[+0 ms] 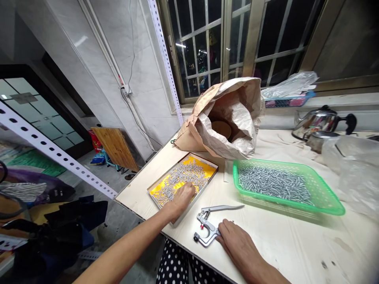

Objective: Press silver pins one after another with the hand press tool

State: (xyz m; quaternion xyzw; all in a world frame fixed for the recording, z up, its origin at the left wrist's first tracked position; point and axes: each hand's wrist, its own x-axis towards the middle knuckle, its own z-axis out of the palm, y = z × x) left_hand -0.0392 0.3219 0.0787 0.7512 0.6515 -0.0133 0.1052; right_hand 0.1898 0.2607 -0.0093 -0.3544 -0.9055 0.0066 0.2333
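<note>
My left hand (184,197) is down in a shallow tray (204,188), over small silvery metal pieces (189,173) that look like screws or springs. Its fingers are curled together; whatever they pinch is hidden. The tray has a yellow bottom and a brown rim. My right hand (237,238) is closed around the lower handle end of a pair of grey snap-fastener pliers (211,230), which rests on the table. The pliers' jaws point to the left and a spring shows between the arms; the upper handle is spread away from my hand.
A green plastic basket (325,193) full of similar metal pieces stands right of the tray. Behind is a large open paper sack (201,130). A kettle (316,120) and a clear plastic bag (345,169) are at the right. A perforated metal post (59,152) slants across the left.
</note>
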